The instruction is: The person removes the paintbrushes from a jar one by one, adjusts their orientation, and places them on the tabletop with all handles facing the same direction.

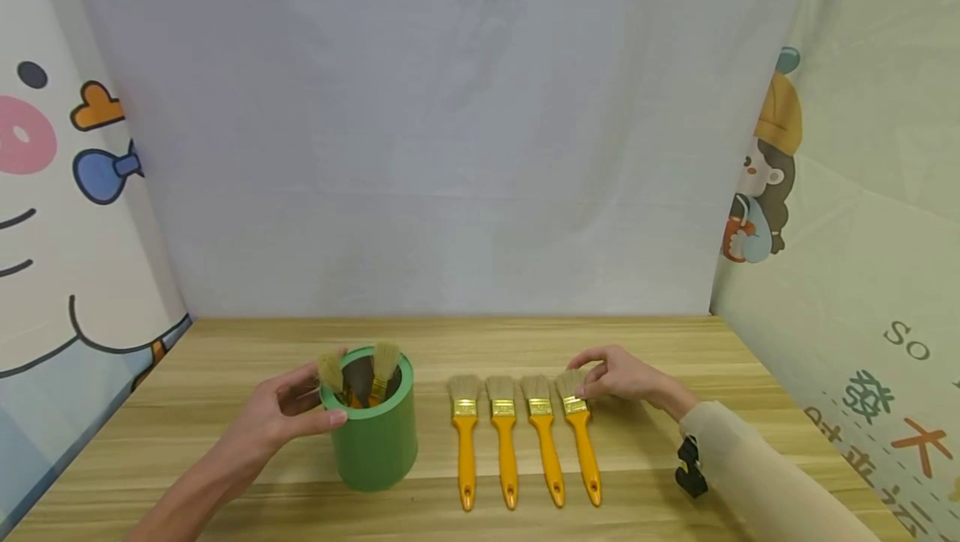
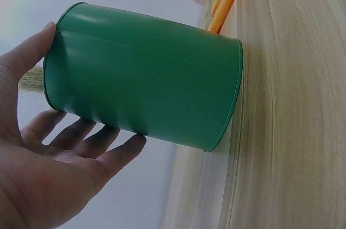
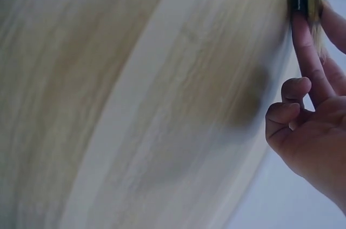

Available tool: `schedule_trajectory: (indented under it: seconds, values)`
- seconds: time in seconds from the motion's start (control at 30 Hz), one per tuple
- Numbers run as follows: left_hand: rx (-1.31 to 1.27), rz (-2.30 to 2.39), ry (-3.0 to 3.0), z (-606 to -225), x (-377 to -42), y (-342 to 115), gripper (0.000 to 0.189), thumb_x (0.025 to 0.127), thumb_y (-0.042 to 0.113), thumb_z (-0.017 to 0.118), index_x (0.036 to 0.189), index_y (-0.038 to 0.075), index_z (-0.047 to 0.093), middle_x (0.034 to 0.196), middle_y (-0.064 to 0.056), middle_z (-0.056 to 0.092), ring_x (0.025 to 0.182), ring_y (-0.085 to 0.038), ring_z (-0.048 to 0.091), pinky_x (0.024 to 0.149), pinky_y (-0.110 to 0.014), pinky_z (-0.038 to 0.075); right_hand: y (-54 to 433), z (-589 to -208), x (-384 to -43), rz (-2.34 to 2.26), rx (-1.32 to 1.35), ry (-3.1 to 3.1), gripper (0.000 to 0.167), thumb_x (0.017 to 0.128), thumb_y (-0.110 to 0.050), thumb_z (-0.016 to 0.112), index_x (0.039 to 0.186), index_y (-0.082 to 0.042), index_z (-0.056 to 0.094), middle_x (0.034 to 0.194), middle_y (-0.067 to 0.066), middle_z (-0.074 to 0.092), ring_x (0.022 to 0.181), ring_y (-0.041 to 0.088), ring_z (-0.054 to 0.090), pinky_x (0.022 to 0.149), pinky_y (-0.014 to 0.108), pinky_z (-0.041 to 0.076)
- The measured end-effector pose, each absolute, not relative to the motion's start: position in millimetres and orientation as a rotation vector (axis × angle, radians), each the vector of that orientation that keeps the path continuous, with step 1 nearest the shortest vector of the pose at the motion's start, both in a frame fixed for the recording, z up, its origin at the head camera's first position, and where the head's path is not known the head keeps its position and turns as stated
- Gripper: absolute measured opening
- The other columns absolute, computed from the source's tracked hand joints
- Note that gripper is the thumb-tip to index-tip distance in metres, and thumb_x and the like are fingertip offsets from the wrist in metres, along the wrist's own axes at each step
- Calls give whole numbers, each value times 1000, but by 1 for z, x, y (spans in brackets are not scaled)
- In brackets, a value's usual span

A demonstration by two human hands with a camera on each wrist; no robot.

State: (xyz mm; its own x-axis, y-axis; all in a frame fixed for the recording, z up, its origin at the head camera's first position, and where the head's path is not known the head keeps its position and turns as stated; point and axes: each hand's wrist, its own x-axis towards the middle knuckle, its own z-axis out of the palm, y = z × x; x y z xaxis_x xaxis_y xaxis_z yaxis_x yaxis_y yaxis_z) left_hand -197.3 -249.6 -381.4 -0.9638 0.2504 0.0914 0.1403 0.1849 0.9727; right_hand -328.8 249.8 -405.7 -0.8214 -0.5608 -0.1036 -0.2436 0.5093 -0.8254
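A green cylindrical can (image 1: pixel 375 450) stands upright on the table, and my left hand (image 1: pixel 281 413) grips it near its rim. In the left wrist view, the thumb is at the can's rim and the fingers lie along its side. Paintbrushes stick out of the can bristles up, one of them a pale-bristled paintbrush (image 1: pixel 386 367). To the right, several orange-handled paintbrushes (image 1: pixel 507 450) lie side by side, handles toward me. My right hand (image 1: pixel 618 375) pinches the rightmost paintbrush (image 1: pixel 582 434) at its bristle end, between thumb and fingers. Its handle still lies along the tabletop.
The wood-grain table (image 1: pixel 255 342) ends at a pale grey cloth (image 1: pixel 450 150) behind. Printed panels flank both sides, with cartoon drawings on the left panel (image 1: pixel 45 233) and figures and lettering on the right panel (image 1: pixel 847 275). A black device (image 1: pixel 691 469) sits at my right wrist.
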Motion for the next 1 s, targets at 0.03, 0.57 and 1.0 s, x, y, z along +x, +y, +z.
schedule_trajectory:
  seconds: [0.03, 0.57, 1.0]
  values:
    - [388, 1912, 2347, -381, -197, -250, 77, 99, 18, 75, 165, 6, 36, 162, -25, 40, 145, -51, 40, 110, -57, 46, 250, -406, -329, -1227, -670, 2400, 46, 99, -5, 73, 138, 14, 57, 91, 11, 76, 68, 19, 54, 57, 29, 36]
    - [404, 1920, 2337, -380, -196, -250, 77, 99, 17, 74, 165, 7, 36, 162, -24, 40, 145, -52, 41, 108, -54, 49, 251, -409, -329, -1148, -779, 2508, 43, 95, -8, 79, 130, 11, 64, 89, 8, 73, 64, 15, 51, 55, 28, 40]
    - [395, 1921, 2334, -380, -196, -249, 77, 99, 17, 74, 165, 8, 36, 161, -26, 40, 144, -52, 41, 107, -53, 50, 251, -406, -326, -1114, -805, 2562, 40, 93, -8, 81, 125, 11, 67, 92, 9, 71, 81, 22, 62, 67, 31, 49]
